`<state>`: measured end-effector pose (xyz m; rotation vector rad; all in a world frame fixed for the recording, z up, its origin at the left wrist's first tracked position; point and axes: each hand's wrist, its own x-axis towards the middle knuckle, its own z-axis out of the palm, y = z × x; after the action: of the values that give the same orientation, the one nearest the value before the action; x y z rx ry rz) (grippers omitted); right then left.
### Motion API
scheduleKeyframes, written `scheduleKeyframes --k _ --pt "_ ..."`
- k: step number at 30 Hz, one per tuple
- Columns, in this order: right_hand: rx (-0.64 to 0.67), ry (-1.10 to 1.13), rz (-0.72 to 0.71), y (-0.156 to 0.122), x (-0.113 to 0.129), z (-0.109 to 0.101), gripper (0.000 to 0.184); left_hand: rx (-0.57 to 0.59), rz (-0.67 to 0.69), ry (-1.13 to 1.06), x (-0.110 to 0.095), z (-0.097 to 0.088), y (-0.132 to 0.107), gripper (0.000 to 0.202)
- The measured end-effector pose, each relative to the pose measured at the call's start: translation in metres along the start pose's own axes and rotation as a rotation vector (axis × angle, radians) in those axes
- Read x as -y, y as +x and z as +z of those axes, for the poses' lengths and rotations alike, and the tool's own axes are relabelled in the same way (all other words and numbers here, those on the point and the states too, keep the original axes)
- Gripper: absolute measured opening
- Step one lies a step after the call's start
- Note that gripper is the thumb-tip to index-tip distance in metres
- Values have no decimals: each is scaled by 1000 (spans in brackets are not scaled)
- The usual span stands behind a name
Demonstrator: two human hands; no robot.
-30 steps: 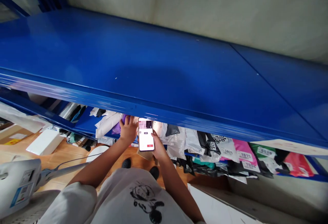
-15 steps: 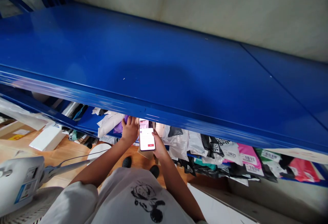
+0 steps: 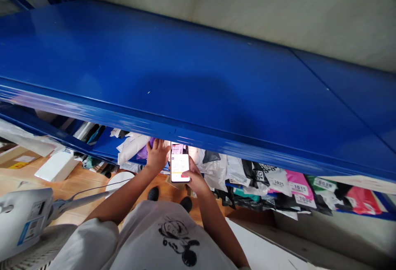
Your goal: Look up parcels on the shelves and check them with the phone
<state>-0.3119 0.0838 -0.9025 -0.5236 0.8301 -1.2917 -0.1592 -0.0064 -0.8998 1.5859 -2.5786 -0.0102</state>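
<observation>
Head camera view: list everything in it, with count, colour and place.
top shelf: one, blue, across the upper frame
wall: one, pale, behind it
parcel bags: many, white, black, pink, green, red, on the lower shelf, right
purple bag: one, lower shelf, centre
cardboard box: one, brown, far left
white box: one, beside the cardboard box
fan: one, white, bottom left
phone: one, lit screen, centre
shoes: two, black, on the wooden floor
left hand: one, on the purple bag
right hand: one, grip around the phone
</observation>
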Motion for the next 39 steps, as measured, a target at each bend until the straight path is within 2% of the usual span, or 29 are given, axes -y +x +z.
scheduleKeyframes --k 6,15,20,24,34,39 --pt "91 -68 -27 -14 10 -3 82 -29 7 10 1 5 -1 38" --pt "155 -144 -46 -15 8 1 78 -18 4 4 1 3 0 41" --pt "108 -188 -79 -8 -2 -1 79 -4 -1 -1 0 1 -1 52" --pt "87 -201 -78 -5 -7 -3 78 7 -5 7 0 0 -1 51" --pt "112 -183 -47 -4 -7 -3 79 -21 0 7 -1 0 -1 48" --pt "144 -155 -39 -10 1 2 83 -37 8 3 0 0 -1 47"
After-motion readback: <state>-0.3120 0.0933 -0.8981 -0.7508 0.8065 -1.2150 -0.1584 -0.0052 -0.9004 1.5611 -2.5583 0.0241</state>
